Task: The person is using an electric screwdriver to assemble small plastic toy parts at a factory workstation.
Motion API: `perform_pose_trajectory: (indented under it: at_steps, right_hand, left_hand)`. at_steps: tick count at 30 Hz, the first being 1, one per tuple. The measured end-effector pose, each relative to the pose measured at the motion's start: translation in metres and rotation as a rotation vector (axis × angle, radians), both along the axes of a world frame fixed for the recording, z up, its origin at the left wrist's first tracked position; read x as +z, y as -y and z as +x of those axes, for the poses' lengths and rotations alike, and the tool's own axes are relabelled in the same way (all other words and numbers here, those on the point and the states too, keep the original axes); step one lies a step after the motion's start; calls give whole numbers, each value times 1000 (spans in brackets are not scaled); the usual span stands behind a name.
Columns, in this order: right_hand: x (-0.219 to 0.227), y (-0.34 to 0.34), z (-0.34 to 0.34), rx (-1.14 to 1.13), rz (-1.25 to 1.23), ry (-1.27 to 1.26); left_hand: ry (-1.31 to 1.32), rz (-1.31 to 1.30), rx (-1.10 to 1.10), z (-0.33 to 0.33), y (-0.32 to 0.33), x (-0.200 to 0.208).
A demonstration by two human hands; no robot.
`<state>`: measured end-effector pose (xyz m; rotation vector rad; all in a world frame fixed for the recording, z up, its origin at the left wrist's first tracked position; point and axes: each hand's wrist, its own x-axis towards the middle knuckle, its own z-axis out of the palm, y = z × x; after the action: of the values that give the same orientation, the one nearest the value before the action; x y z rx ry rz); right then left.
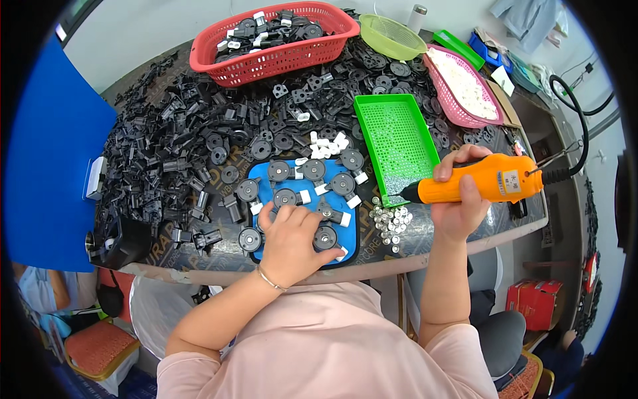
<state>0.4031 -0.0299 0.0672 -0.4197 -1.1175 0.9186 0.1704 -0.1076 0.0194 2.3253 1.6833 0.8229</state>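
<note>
My right hand (458, 199) is wrapped round an orange electric screwdriver (488, 179), held nearly level with its black nose pointing left. That nose is at the near corner of a green perforated tray (399, 136), where small silvery screws (397, 188) are heaped. Palm down, my left hand (290, 243) spreads its fingers over a blue tray (269, 193). Round black parts with white end pieces (314, 169) lie across this tray, and some are partly covered by my hand. Whether my fingertips press on a part I cannot tell.
Small silvery metal pieces (391, 223) and white pieces (325, 145) lie beside the blue tray. Loose black parts (166, 139) cover the table's left and back. Behind stand a red basket (266, 66), a pink basket (462, 93) and a yellow-green basket (392, 36). A black cable (578, 126) trails from the screwdriver.
</note>
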Motion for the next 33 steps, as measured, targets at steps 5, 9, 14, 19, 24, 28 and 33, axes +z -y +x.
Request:
perform_pose_trajectory:
  at_steps: [5,9,14,19,24,28,33]
  right_hand:
    - [1,-5,-3,16,20,-21]
    - [2,-10,-6,5,52,-18]
    - [1,-14,-6,-9,49,-4]
    - [0,-17,-7,-17,43,1]
    - [-3,-23,-8,-35,55,3]
    - [-13,-35,-11,-234,45,178]
    - [-29,-53,-12,-264,61,178]
  left_hand:
    - [-24,-12,32,-3,5,-5]
    - [-52,-25,26,0,7,-7]
    - [-60,-25,15,1,9,-6]
    - [-40,-46,-17,-1,8,-8]
    - [-54,-70,-22,1,9,-8]
    - [-65,-98,-10,2,9,-7]
    - [-40,-76,-9,4,10,-9]
